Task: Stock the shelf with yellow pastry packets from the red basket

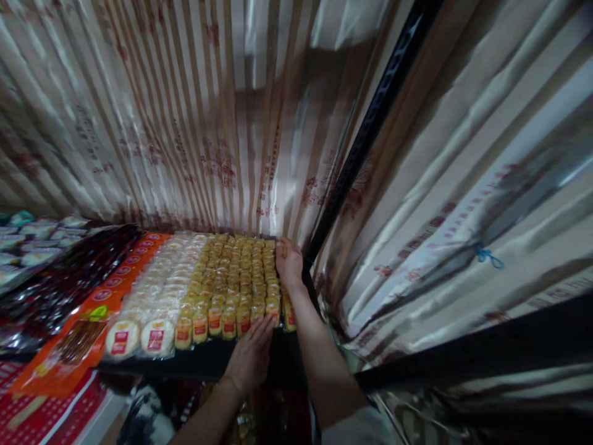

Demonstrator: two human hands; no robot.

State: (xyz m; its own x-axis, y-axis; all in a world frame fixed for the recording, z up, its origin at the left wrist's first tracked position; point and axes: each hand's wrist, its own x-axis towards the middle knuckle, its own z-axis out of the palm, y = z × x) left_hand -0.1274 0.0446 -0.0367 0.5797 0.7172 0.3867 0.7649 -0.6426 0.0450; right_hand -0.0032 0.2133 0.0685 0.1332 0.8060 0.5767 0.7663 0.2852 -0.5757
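Note:
Rows of small yellow packaged cakes (pixel 229 278) with orange-red labels stand tightly packed on a black shelf (pixel 199 364). My left hand (pixel 254 346) rests at the front of the right-hand rows, fingers stretched out and close together, their tips touching the front packets. Toward the back right corner, my right hand (pixel 288 262) lies against the far end of the rows with its fingers curled. What those fingers hold, if anything, is hidden. Part of another yellow packet (pixel 290 314) shows beside my right forearm.
Left of the yellow rows are round white packaged cakes (pixel 157 337), an orange snack bag (pixel 74 340) and dark shiny packets (pixel 69 290). A black upright post (pixel 365 145) rises at the right. Striped, printed plastic sheeting (pixel 222 123) hangs behind the shelf.

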